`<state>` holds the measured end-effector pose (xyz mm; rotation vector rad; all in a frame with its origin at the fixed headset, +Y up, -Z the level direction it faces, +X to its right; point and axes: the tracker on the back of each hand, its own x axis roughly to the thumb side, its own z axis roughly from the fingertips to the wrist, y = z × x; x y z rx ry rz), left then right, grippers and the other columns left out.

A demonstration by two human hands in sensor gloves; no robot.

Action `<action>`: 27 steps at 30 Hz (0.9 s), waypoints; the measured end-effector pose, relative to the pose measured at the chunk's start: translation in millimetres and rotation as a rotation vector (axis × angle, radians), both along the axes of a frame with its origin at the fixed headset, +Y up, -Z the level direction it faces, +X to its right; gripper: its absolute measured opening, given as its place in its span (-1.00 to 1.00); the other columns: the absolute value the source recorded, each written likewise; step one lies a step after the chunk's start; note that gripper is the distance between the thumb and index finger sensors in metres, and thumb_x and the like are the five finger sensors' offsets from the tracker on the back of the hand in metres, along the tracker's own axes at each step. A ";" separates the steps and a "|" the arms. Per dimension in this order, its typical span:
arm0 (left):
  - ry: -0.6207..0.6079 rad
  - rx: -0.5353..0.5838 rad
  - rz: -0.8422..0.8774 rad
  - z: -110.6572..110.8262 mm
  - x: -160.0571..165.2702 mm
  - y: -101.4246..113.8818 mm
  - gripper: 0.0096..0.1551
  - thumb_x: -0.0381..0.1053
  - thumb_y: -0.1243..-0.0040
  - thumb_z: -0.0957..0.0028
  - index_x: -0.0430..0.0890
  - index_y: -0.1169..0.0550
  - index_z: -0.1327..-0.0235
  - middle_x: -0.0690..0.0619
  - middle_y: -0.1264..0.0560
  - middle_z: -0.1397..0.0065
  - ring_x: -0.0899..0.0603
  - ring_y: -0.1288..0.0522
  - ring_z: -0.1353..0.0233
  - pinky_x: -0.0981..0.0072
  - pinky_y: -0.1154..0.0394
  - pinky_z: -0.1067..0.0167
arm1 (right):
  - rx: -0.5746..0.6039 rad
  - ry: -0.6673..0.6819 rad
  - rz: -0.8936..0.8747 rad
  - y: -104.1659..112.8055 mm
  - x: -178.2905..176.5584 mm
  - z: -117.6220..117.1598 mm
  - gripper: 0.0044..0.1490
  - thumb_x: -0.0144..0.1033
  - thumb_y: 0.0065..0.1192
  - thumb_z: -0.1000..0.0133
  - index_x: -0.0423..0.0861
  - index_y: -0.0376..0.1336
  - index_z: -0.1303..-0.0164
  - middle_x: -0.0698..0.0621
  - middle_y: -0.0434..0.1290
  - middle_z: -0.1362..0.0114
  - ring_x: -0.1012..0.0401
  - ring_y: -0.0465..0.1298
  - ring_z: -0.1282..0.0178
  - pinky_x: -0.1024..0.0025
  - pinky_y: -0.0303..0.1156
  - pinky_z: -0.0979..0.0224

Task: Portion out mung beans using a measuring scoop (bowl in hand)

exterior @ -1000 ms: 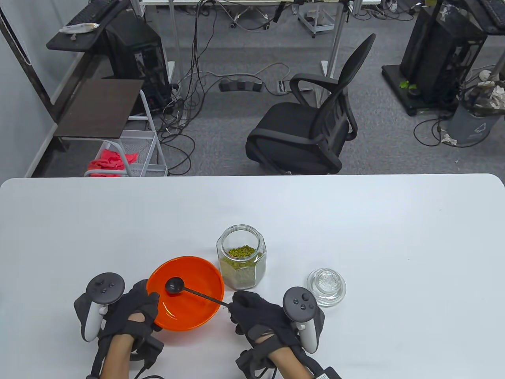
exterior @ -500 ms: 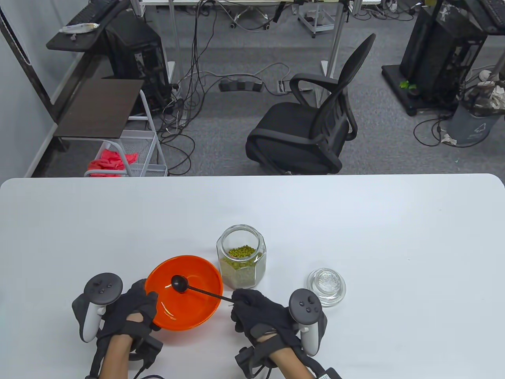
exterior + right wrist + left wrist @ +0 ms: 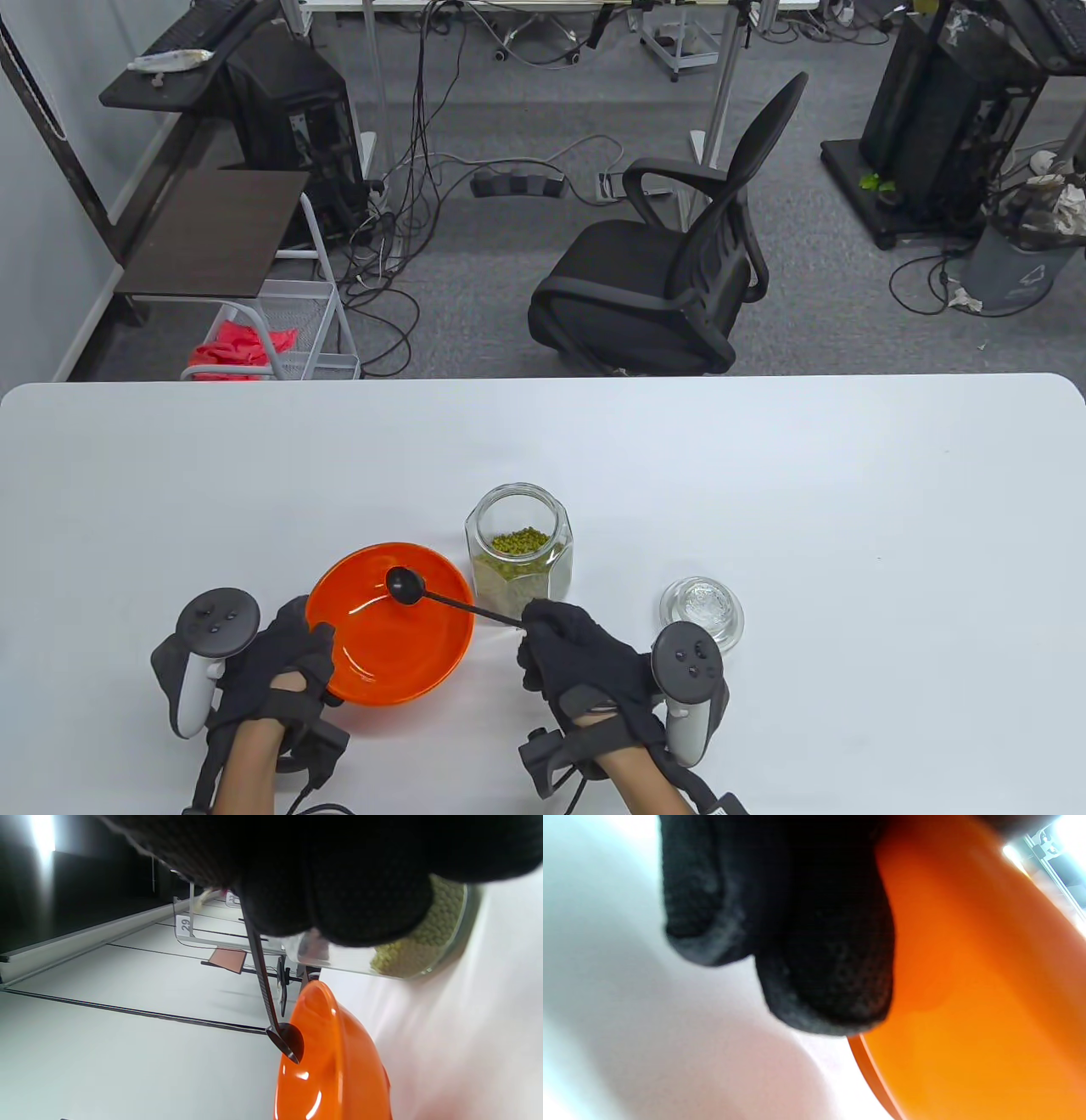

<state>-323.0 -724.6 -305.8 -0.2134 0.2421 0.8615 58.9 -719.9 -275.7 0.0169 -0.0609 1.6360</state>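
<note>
Gripping the near-left rim of the orange bowl, the left hand wraps its gloved fingers against the bowl's outer wall, thumb side over the edge; the left wrist view shows fingertips pressed on the orange plastic with the white table below. The bowl appears raised a little and tipped, though whether its base is fully off the table I cannot tell. No beans show inside it.

Over the far part of the bowl hangs the black measuring scoop, its round head empty as far as the table view shows, its thin handle running right to the right hand, which pinches the handle's end between clenched fingers. Just right of the bowl stands the open glass jar, partly filled with green mung beans. Its glass lid lies on the table further right, just beyond the right hand.

By my reading, the step in hand is carrying the empty scoop toward the jar for a load. The next move calls for lifting the scoop head over the jar's rim, angling it down through the narrow mouth, and digging into the beans without knocking the jar, while the left hand holds the bowl close and steady to receive.
</note>
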 end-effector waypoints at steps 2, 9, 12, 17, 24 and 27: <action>0.007 0.005 -0.011 0.1 -0.4 0.2 -0.31 0.02 -0.11 -0.13 -0.23 -0.28 -0.46 0.00 -0.55 -0.24 0.11 -0.84 0.44 0.49 -0.78 0.43 | 0.029 -0.018 -0.002 6.9 3.2 0.5 -0.49 -0.35 0.40 -0.01 -0.28 0.43 -0.12 -0.22 0.63 0.09 0.00 0.68 0.32 -0.08 0.53 0.17; 0.027 0.008 -0.017 -0.7 -3.0 -0.9 -0.31 0.02 -0.09 -0.14 -0.22 -0.26 -0.48 0.00 -0.53 -0.25 0.10 -0.83 0.42 0.47 -0.77 0.41 | 0.093 -0.111 -0.024 33.6 23.2 0.8 -0.48 -0.31 0.39 -0.02 -0.30 0.41 -0.10 -0.18 0.62 0.16 0.06 0.66 0.38 -0.06 0.54 0.19; 0.030 0.013 -0.019 -0.2 -3.6 -0.2 -0.31 0.01 -0.09 -0.14 -0.22 -0.26 -0.48 -0.01 -0.53 -0.26 0.09 -0.83 0.42 0.46 -0.77 0.41 | 0.104 -0.165 -0.002 42.2 35.8 -1.4 -0.48 -0.30 0.38 -0.02 -0.30 0.41 -0.10 -0.17 0.62 0.16 0.08 0.65 0.39 -0.04 0.54 0.20; 0.025 0.011 -0.009 -0.7 -2.4 -0.7 -0.31 0.01 -0.08 -0.14 -0.22 -0.25 -0.49 0.00 -0.52 -0.27 0.09 -0.83 0.41 0.46 -0.76 0.40 | 0.095 -0.264 0.060 55.4 56.5 -6.8 -0.48 -0.29 0.38 -0.03 -0.30 0.41 -0.09 -0.15 0.61 0.19 0.11 0.64 0.42 -0.02 0.54 0.22; 0.028 0.015 -0.010 -1.9 -4.4 -1.4 -0.31 0.02 -0.07 -0.14 -0.21 -0.24 -0.49 -0.01 -0.52 -0.28 0.08 -0.83 0.40 0.45 -0.76 0.39 | 0.092 -0.314 0.261 82.1 56.8 -20.5 -0.50 -0.28 0.38 -0.04 -0.28 0.42 -0.08 -0.13 0.61 0.22 0.13 0.63 0.43 0.00 0.54 0.23; 0.026 0.016 -0.009 -1.9 -3.8 -1.2 -0.31 0.02 -0.07 -0.14 -0.20 -0.24 -0.50 -0.01 -0.52 -0.28 0.08 -0.83 0.39 0.45 -0.76 0.39 | 0.092 -0.290 0.385 92.6 45.3 -29.8 -0.50 -0.29 0.37 -0.05 -0.28 0.41 -0.09 -0.13 0.60 0.21 0.12 0.63 0.42 -0.01 0.54 0.21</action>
